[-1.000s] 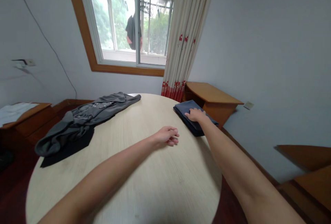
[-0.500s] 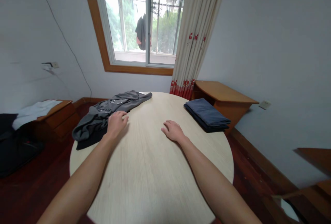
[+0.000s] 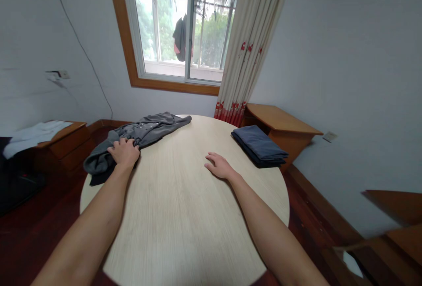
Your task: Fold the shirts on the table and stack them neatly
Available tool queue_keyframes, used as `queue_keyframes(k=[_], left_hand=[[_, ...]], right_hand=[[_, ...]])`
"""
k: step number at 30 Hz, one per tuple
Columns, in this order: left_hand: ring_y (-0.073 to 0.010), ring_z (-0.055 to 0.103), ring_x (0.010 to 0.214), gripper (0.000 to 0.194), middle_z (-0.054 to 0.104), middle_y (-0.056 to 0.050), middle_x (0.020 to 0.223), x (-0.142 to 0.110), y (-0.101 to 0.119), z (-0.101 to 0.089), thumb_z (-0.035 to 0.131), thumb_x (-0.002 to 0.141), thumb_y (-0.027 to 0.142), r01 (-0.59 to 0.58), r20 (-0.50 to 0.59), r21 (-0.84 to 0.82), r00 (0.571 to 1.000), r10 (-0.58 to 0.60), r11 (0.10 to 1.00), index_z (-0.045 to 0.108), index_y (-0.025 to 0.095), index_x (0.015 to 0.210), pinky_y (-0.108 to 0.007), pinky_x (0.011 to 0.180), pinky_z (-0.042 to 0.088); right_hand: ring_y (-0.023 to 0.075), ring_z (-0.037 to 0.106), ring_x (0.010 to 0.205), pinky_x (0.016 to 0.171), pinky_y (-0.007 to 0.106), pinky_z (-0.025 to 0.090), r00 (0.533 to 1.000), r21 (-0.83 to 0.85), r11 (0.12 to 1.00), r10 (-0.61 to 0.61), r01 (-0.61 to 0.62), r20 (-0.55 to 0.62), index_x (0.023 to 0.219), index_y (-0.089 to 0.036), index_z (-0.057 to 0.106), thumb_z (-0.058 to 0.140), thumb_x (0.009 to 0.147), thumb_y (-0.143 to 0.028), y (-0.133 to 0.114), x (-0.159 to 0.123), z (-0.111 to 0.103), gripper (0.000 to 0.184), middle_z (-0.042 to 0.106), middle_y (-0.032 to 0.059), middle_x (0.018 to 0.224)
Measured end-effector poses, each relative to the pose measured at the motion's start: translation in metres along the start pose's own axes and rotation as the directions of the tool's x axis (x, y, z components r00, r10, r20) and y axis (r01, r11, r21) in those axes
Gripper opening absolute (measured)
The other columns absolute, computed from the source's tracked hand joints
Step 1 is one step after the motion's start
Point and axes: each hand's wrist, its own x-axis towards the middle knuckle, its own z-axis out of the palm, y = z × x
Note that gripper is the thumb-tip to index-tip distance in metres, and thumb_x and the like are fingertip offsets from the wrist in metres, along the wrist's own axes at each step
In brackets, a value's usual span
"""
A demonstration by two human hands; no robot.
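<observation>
My left hand (image 3: 124,151) lies over the near edge of a crumpled grey garment (image 3: 145,131), its fingers spread on the cloth. A black cloth (image 3: 100,177) shows from under the grey one. Both lie along the left side of a pale round wooden table (image 3: 184,198). Over the table's middle is my right hand (image 3: 219,166), fingers apart and holding nothing. To its right sits a stack of folded dark clothes (image 3: 260,143), blue-grey on top and black beneath.
Beyond the table are a window (image 3: 184,31) and a long curtain (image 3: 249,44). A wooden desk (image 3: 281,119) stands behind the folded stack. At the far left, white cloth (image 3: 36,134) lies on a low wooden cabinet (image 3: 70,147).
My left hand has moved left from the table beside the garment onto the grey cloth, its fingers spreading. My right hand has hardly moved. The view has shifted slightly.
</observation>
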Motion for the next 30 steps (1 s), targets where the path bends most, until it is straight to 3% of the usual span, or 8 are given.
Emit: queue_keyframes(k=[7,12,17,19,22,24,27,30], left_hand=[[-0.0388,0.054,0.111,0.032,0.066,-0.02,0.116,0.003,0.004,-0.008,0.047,0.092,0.03,0.022,-0.205,-0.216,0.977,-0.067,0.976,0.071,0.015,0.107,-0.054,0.093,0.037],[-0.0282,0.061,0.106,0.026,0.069,-0.013,0.109,-0.021,0.046,-0.038,0.048,0.095,0.031,-0.328,-0.472,-0.429,0.876,0.101,0.842,0.069,0.018,0.103,-0.039,0.092,0.045],[-0.0225,0.065,0.099,0.024,0.071,-0.008,0.101,-0.067,0.094,-0.047,0.05,0.096,0.033,-0.548,-0.397,-0.583,0.836,0.378,0.599,0.071,0.02,0.099,-0.034,0.091,0.05],[-0.0212,0.066,0.095,0.024,0.072,-0.009,0.099,-0.084,0.106,-0.04,0.05,0.096,0.029,-0.631,-0.34,-0.642,0.743,0.577,0.435,0.072,0.02,0.099,-0.034,0.089,0.052],[-0.0199,0.066,0.092,0.023,0.073,-0.01,0.099,-0.104,0.119,-0.026,0.051,0.096,0.022,-0.719,-0.337,-0.674,0.503,0.796,0.17,0.073,0.019,0.1,-0.033,0.085,0.053],[-0.0196,0.066,0.093,0.022,0.073,-0.01,0.099,-0.115,0.126,-0.021,0.05,0.097,0.019,-0.736,-0.358,-0.676,0.385,0.851,0.049,0.072,0.018,0.102,-0.032,0.083,0.053],[-0.0191,0.065,0.094,0.023,0.073,-0.01,0.1,-0.126,0.133,-0.024,0.05,0.098,0.018,-0.728,-0.392,-0.685,0.323,0.862,-0.038,0.07,0.018,0.107,-0.032,0.084,0.054],[-0.0201,0.064,0.107,0.025,0.07,-0.012,0.115,-0.129,0.134,-0.039,0.05,0.099,0.02,-0.731,-0.407,-0.681,0.32,0.856,-0.051,0.068,0.018,0.116,-0.034,0.094,0.052]], right_hand=[[0.0284,0.047,0.139,0.117,0.043,0.033,1.0,0.003,1.0,-0.002,0.002,0.004,0.133,-0.012,0.063,0.057,0.093,-0.04,-0.002,-0.001,-0.004,0.049,0.052,0.019,0.147],[0.0285,0.05,0.136,0.116,0.044,0.035,1.0,0.022,1.0,0.004,-0.004,-0.013,0.133,-0.013,0.063,0.059,0.091,-0.039,-0.005,0.0,-0.006,0.049,0.055,0.0183,0.145],[0.0279,0.056,0.129,0.111,0.045,0.04,0.995,0.197,0.98,0.013,0.008,-0.102,0.145,-0.012,0.049,0.06,0.09,-0.038,-0.016,-0.002,-0.006,0.061,0.058,0.0194,0.141],[0.0264,0.059,0.125,0.109,0.044,0.043,0.993,0.33,0.943,-0.005,0.044,-0.12,0.151,-0.013,0.039,0.062,0.089,-0.039,-0.021,-0.002,-0.005,0.071,0.059,0.0201,0.138],[0.0231,0.063,0.116,0.102,0.042,0.048,0.988,0.493,0.859,-0.083,0.138,-0.132,0.158,-0.017,0.025,0.064,0.086,-0.034,-0.029,-0.002,-0.003,0.083,0.057,0.0183,0.138],[0.0215,0.063,0.113,0.097,0.039,0.05,0.977,0.536,0.817,-0.166,0.214,-0.137,0.154,-0.018,0.035,0.061,0.085,-0.027,-0.034,-0.003,-0.003,0.074,0.054,0.0168,0.14],[0.0211,0.061,0.112,0.093,0.035,0.051,0.965,0.52,0.813,-0.224,0.262,-0.136,0.121,-0.016,0.065,0.056,0.081,-0.019,-0.037,-0.003,-0.005,0.041,0.059,0.0138,0.13],[0.0213,0.062,0.102,0.089,0.034,0.051,0.965,0.471,0.847,-0.165,0.245,-0.206,0.096,-0.017,0.069,0.059,0.077,-0.021,-0.029,-0.002,-0.011,0.023,0.066,0.0101,0.111]])
